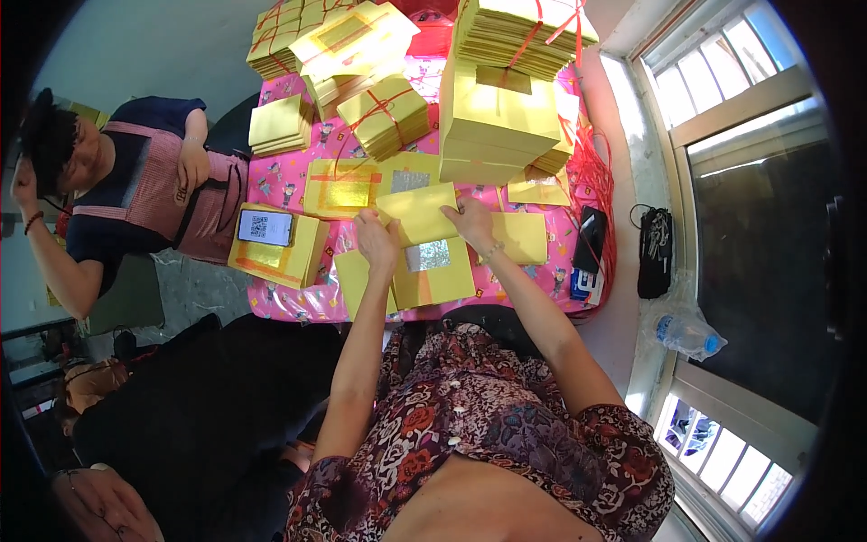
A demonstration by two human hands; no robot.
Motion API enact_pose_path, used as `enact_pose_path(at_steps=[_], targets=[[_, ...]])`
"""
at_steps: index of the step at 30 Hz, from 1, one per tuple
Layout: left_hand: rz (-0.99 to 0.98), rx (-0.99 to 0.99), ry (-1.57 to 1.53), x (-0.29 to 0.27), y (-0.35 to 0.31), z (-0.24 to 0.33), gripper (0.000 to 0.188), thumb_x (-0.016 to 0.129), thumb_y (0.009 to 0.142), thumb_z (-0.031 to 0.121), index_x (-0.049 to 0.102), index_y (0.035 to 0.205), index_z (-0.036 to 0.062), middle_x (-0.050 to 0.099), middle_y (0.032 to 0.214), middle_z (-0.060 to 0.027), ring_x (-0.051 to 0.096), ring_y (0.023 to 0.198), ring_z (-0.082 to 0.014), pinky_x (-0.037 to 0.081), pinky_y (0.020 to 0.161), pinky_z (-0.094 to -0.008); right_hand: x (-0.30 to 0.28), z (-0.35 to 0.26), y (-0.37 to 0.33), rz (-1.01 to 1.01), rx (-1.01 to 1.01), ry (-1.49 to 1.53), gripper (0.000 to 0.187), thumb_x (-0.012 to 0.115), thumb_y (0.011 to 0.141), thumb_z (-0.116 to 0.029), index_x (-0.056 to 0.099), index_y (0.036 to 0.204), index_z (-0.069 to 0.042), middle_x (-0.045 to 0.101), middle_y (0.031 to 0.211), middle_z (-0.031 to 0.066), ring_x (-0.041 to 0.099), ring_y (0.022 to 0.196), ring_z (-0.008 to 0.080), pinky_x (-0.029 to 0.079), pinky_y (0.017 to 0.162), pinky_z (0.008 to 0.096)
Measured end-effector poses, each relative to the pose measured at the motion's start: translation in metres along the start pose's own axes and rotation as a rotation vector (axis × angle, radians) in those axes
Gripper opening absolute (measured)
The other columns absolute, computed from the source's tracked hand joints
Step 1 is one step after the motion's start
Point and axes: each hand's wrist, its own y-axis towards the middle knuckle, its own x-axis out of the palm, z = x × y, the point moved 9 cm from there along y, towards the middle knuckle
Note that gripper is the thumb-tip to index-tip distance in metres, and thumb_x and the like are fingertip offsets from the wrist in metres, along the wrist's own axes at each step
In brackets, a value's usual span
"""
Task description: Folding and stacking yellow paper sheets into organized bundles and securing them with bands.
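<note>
My left hand (377,242) and my right hand (473,224) grip the two ends of a yellow paper sheet (417,215), which looks folded into a strip. Under it, close to me, lies a yellow sheet with a silver foil square (428,256). Another sheet, with a gold foil square (348,192), rests beyond my left hand, and a second silver square (411,182) shows just past the strip. Beside my right wrist is a plain yellow sheet (522,238). How many layers my fingers hold is hidden.
Tied yellow paper bundles (384,116) and a tall stack (497,117) stand at the back of the pink tablecloth (287,305). A phone (265,228) lies on a paper stack at left. A dark phone (590,239) and red strips (603,181) lie right. Another person (135,181) is at left.
</note>
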Motion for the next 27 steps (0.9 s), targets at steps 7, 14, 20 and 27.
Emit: enact_pose_path(at_steps=[7, 14, 20, 27], targets=[[-0.320, -0.023, -0.083, 0.026, -0.013, 0.015, 0.030, 0.069, 0.079, 0.017, 0.052, 0.099, 0.0018, 0.053, 0.100, -0.0177, 0.056, 0.089, -0.0370, 0.047, 0.076, -0.0457, -0.001, -0.001, -0.001, -0.096, 0.097, -0.041, 0.040, 0.072, 0.076, -0.043, 0.063, 0.075, -0.004, 0.066, 0.075, 0.0167, 0.065, 0.075, 0.0323, 0.049, 0.066, 0.0430], [-0.239, 0.129, -0.092, 0.013, -0.030, 0.038, 0.047, 0.072, 0.077, 0.018, 0.049, 0.115, 0.0016, 0.050, 0.105, -0.0191, 0.053, 0.098, -0.0376, 0.045, 0.083, -0.0451, 0.001, 0.005, -0.002, -0.109, 0.108, -0.018, 0.040, 0.073, 0.076, -0.043, 0.063, 0.080, -0.004, 0.065, 0.080, 0.0159, 0.064, 0.078, 0.0319, 0.049, 0.067, 0.0426], [-0.212, 0.104, -0.033, 0.015, -0.036, 0.032, 0.050, 0.073, 0.076, 0.019, 0.048, 0.116, 0.0024, 0.050, 0.108, -0.0189, 0.052, 0.099, -0.0372, 0.045, 0.084, -0.0448, -0.043, -0.058, -0.049, 0.327, -0.299, -0.038, 0.028, 0.068, 0.081, -0.030, 0.057, 0.093, -0.007, 0.060, 0.086, 0.0111, 0.060, 0.082, 0.0327, 0.049, 0.069, 0.0426], [-0.184, 0.138, -0.053, 0.016, -0.039, 0.037, 0.050, 0.072, 0.077, 0.019, 0.048, 0.118, 0.0028, 0.050, 0.112, -0.0192, 0.052, 0.101, -0.0368, 0.043, 0.086, -0.0440, 0.011, -0.050, -0.061, 0.029, -0.543, -0.174, 0.019, 0.066, 0.079, -0.023, 0.054, 0.086, -0.009, 0.058, 0.083, 0.0076, 0.059, 0.087, 0.0266, 0.045, 0.072, 0.0403]])
